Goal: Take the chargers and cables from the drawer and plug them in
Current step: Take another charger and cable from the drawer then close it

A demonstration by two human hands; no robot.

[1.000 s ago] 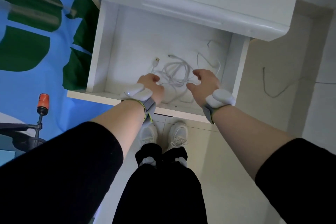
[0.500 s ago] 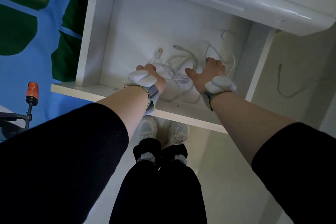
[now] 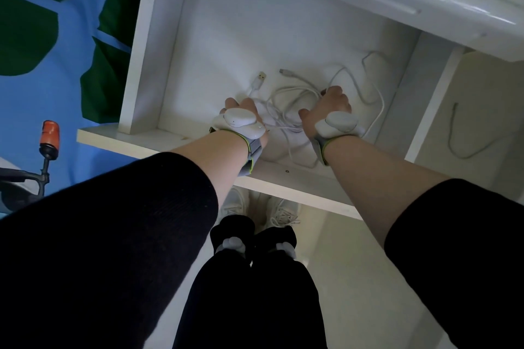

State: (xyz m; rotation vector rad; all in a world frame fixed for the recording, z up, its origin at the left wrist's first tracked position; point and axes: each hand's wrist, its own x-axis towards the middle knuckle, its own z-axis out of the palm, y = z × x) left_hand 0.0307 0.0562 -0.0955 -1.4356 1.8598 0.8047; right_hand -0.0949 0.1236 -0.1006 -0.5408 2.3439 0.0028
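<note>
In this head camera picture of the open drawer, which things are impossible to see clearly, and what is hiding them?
- Left hand: fingers hidden by its own back and the wrist device; what it grips cannot be told.
- Right hand: fingertips curl out of sight into the white cables; the exact grip is unclear.
- Chargers: none can be made out; hands and wrists cover the drawer's front part.
- Cable count: the loops overlap, too tangled to count.

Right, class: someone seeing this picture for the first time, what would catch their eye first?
Two bare hands, the left hand and the right hand, reach into the open white wooden drawer, down on a tangle of white cables near its front. A gold-tipped white USB plug lies loose just beyond the left hand. Left of the drawer, a bright blue and green patterned cloth stands out.
</note>
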